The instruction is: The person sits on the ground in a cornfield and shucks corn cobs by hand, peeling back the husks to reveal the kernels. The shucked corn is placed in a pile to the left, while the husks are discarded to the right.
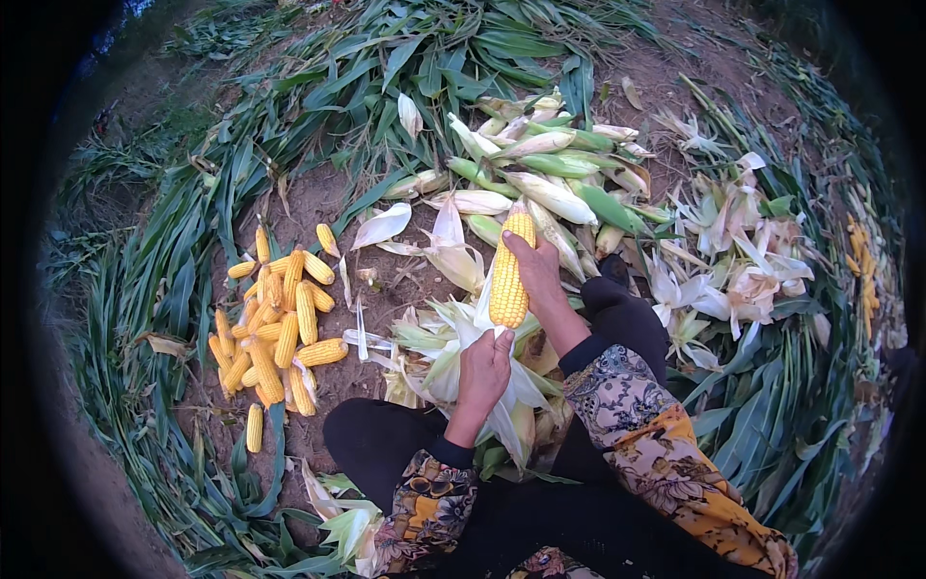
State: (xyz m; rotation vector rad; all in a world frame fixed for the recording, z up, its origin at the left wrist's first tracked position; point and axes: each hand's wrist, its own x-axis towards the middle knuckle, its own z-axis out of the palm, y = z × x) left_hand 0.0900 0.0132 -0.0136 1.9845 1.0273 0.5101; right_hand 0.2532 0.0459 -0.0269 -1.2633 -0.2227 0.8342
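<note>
A bare yellow corn cob [509, 279] points away from me, its kernels exposed. My right hand [539, 279] grips it along its right side, thumb on the kernels. At the cob's near end my left hand [483, 369] is closed on pale husk [524, 391], which hangs down from the base. Beneath both hands lies a heap of peeled husks [441, 347] between my legs. Just beyond the right hand is a pile of unhusked corn ears [557, 174], green and cream.
Husked yellow cobs [278, 326] are piled on bare soil to the left. Discarded husks [738, 268] lie at right, with more yellow cobs [862, 264] at the far edge. Cut green corn stalks [166, 289] ring the area. My dark-trousered left knee [376, 441] is bent nearby.
</note>
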